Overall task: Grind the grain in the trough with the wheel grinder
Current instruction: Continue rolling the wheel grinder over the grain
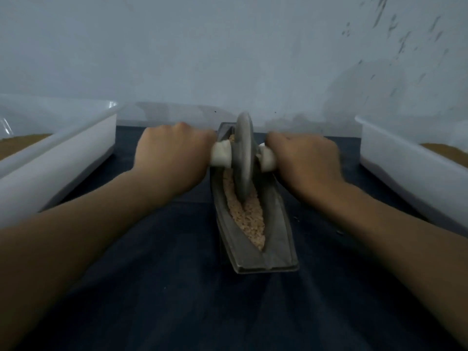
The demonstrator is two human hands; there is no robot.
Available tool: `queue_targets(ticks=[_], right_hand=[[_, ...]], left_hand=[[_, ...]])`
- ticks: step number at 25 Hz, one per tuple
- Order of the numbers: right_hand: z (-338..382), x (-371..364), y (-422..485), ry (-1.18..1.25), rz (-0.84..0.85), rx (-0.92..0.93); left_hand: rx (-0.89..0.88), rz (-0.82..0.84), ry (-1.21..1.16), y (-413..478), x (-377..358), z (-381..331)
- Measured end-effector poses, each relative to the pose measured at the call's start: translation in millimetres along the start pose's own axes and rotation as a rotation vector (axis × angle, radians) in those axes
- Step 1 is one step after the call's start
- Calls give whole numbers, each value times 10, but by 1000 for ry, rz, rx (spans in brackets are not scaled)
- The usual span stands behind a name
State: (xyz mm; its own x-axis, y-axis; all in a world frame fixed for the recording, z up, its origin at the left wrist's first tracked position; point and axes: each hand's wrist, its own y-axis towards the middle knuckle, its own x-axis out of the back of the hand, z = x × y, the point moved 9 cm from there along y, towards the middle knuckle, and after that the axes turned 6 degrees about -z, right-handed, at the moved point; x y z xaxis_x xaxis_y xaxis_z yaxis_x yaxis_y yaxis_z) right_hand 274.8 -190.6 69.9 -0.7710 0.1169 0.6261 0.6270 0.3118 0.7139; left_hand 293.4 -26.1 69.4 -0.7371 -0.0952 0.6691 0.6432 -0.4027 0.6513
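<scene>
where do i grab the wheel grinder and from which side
By the left handle and right handle, the white stubs sticking out of the hub, coming over the top from each side. The wheel stands on edge in the trough, so its rim must stay free to roll through the grain. The left hand and right hand grip it this way.

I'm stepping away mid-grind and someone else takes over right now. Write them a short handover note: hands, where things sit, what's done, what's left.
Hands: left hand and right hand each grip the white handle, one either side of the wheel grinder.
Things: the wheel grinder stands upright in the trough, toward its far end; grain lies along the groove.
Done: grinding is under way; grain near you looks coarse.
Left: roll the wheel grinder through the whole groove, near end included, until fine.
</scene>
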Motion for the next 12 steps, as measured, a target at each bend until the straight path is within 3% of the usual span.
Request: queue_targets(ticks=[2,5,6,10,12], right_hand=[[-53,-289,318,13,117,-124],[-96,-465,401,94,292,-125],[-95,-369,289,115,284,-74],[8,286,-238,69,-46,112],[2,177,-126,26,-39,122]], left_hand=[[116,105,-26,304,-185,65],[75,205,-31,465,-222,46],[26,197,-32,363,-152,36],[-91,-47,-125,-245,252,30],[-82,-10,-110,-143,134,34]])
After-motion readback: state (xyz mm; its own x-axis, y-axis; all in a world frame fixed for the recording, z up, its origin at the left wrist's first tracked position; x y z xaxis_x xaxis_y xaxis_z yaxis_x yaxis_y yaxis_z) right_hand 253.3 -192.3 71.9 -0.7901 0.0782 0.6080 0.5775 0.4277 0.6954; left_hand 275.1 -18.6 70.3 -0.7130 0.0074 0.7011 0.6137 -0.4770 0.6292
